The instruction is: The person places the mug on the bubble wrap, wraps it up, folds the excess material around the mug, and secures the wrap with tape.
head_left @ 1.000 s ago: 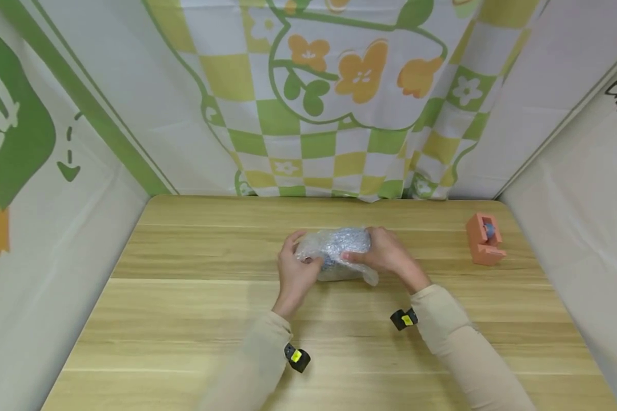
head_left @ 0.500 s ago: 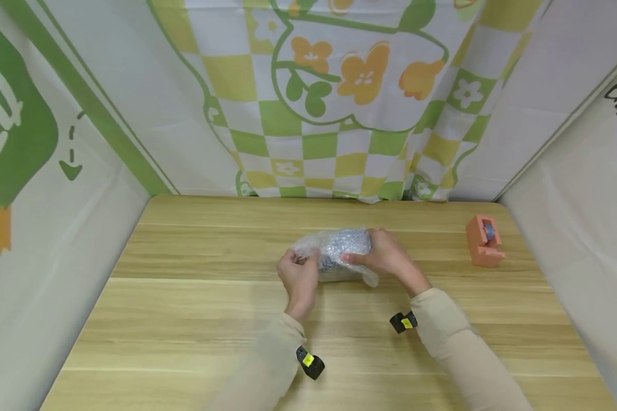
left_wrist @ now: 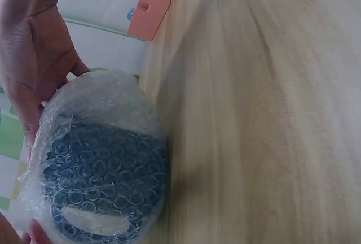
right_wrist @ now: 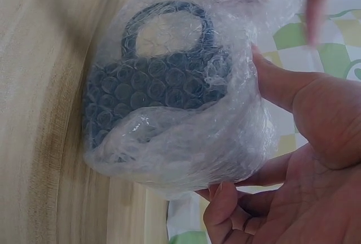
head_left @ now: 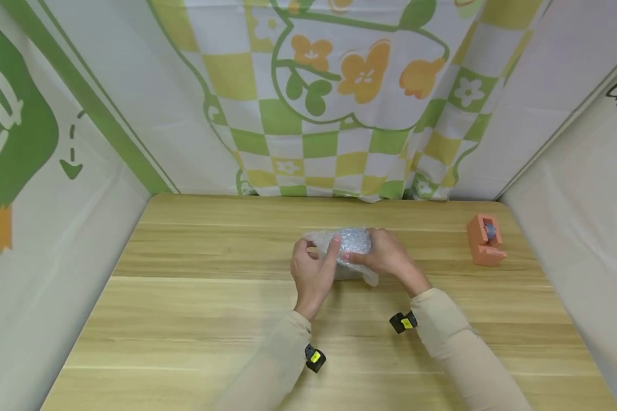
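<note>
A blue thing with a looped handle (right_wrist: 131,36), perhaps a mug, lies inside clear bubble wrap (right_wrist: 214,148) on the table. Seen from the head, the wrapped bundle (head_left: 355,242) sits between both hands. My right hand (head_left: 391,254) grips its right end, thumb in front and fingers behind. My left hand (head_left: 313,274) is at the left end, its fingers curled over the edge of the wrap and its thumb raised across the front. In the right wrist view the left fingers touch the film, while the left thumb is blurred. The far side of the bundle is hidden.
An orange tape dispenser (head_left: 485,242) with a blue roll stands at the table's back right. The wooden table (head_left: 185,319) meets a checked, flowered curtain (head_left: 339,142) at the back, with pale cloth walls on either side.
The left hand has shifted right along the bundle, and the loose left end of the wrap is folded further in. Its thumb now points up across the front. The right hand has kept its hold.
</note>
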`<state>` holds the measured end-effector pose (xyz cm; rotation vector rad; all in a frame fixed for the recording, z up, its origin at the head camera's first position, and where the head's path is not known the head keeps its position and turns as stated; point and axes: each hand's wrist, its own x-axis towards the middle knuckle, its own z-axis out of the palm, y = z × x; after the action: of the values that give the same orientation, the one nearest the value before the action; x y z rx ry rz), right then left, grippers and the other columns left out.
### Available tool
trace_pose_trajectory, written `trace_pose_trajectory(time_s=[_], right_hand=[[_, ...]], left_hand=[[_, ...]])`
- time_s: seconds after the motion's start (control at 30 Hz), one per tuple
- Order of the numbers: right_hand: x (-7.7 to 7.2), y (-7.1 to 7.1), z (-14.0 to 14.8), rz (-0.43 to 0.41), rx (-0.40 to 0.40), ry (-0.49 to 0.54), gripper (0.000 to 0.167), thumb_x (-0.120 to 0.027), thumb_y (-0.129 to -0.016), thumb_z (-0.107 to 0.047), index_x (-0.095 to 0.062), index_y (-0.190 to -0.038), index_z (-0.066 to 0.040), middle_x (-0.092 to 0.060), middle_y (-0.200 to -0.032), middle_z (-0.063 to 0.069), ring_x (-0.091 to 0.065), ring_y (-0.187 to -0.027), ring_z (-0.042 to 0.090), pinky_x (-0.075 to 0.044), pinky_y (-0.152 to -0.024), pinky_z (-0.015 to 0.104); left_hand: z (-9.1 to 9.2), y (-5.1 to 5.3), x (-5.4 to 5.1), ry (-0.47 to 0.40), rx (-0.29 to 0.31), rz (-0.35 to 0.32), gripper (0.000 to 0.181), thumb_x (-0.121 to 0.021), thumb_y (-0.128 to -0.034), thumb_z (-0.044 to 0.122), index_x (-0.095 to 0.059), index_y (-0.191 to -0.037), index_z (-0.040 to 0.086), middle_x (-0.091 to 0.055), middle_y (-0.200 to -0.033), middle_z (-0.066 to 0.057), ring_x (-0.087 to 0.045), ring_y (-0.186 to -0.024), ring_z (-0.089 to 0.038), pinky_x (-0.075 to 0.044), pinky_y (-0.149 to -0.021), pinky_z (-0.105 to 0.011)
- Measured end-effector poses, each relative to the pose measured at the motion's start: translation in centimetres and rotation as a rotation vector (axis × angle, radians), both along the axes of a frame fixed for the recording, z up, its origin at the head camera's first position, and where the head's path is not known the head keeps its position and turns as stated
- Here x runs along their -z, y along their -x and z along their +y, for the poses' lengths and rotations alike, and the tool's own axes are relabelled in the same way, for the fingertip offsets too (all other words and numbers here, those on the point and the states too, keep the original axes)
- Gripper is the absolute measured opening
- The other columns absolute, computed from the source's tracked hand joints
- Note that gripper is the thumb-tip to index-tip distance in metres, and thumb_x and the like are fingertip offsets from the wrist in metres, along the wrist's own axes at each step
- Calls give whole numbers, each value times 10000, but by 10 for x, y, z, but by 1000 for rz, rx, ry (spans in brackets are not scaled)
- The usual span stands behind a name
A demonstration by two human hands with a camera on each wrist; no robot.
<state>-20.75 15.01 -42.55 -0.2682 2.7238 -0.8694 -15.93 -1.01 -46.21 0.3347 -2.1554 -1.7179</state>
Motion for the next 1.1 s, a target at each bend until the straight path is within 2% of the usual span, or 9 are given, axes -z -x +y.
trace_pose_trajectory(time_s=[0.1, 0.2, 0.33, 0.43, 0.57, 0.73, 0.8, 0.9, 1.1], right_hand=[[1, -1, 1, 11, -1, -3, 853, -815, -847, -440, -498, -1367, 158, -620, -1237, 333, -631, -1097, 429, -539, -917, 522], [2, -1, 1, 19, -7, -8, 851, -815, -846, -441, -505, -1355, 165, -619, -1237, 339, -628, -1106, 436, -535, -924, 528], [2, -1, 1, 29, -12, -6, 841, -816, -849, -429, -507, -1350, 171, -623, -1232, 336, -631, -1095, 427, -536, -921, 524], [2, -1, 1, 40, -12, 3, 817, -821, -847, -420, -525, -1330, 169, -643, -1191, 318, -645, -1044, 401, -551, -882, 506], [2, -1, 1, 45, -6, 17, 799, -830, -839, -415, -541, -1315, 159, -660, -1141, 290, -651, -975, 359, -565, -820, 470], [2, -2, 0, 34, 8, 25, 808, -834, -833, -415, -536, -1322, 155, -661, -1131, 285, -653, -956, 349, -575, -799, 454], [2, -2, 0, 32, 14, 26, 804, -836, -832, -411, -537, -1321, 153, -662, -1126, 282, -654, -953, 350, -578, -797, 451], [3, -1, 1, 48, 1, 30, 773, -835, -841, -384, -543, -1305, 161, -662, -1119, 285, -656, -950, 356, -579, -792, 453], [8, 2, 4, 92, -44, 56, 722, -826, -855, -345, -554, -1274, 177, -662, -1119, 300, -661, -951, 367, -578, -791, 465]], left_hand=[[1, 3, 1, 51, -37, 25, 282, -669, -966, 302, -639, -866, 41, -611, -873, -71, -547, -700, -187, -453, -632, -341], [0, 4, 3, 108, -38, 79, 309, -618, -1000, 162, -569, -729, 21, -606, -860, -107, -545, -724, -217, -450, -656, -353], [1, 3, 7, 154, 2, 165, 142, -644, -970, 56, -726, -945, -56, -642, -1022, -148, -592, -872, -267, -504, -717, -368], [2, 2, 9, 183, 13, 227, 257, -665, -935, 0, -733, -1183, -12, -667, -1075, -144, -611, -897, -275, -528, -712, -370], [3, 3, 11, 247, -24, 309, 276, -698, -873, -37, -761, -1136, 18, -732, -999, -105, -633, -817, -254, -526, -675, -375], [7, 5, 11, 256, -51, 376, 230, -737, -806, -65, -790, -1012, 24, -747, -868, -82, -611, -721, -238, -523, -605, -340], [8, 5, 11, 261, -36, 390, 198, -752, -814, -56, -795, -992, 18, -742, -856, -84, -605, -718, -237, -523, -599, -319], [9, 6, 11, 281, 30, 389, 159, -765, -847, -22, -795, -1000, 9, -727, -881, -88, -605, -735, -228, -528, -604, -290], [6, 6, 8, 311, 190, 310, 201, -742, -880, -9, -775, -1077, 14, -709, -914, -66, -580, -746, -184, -498, -638, -265]])
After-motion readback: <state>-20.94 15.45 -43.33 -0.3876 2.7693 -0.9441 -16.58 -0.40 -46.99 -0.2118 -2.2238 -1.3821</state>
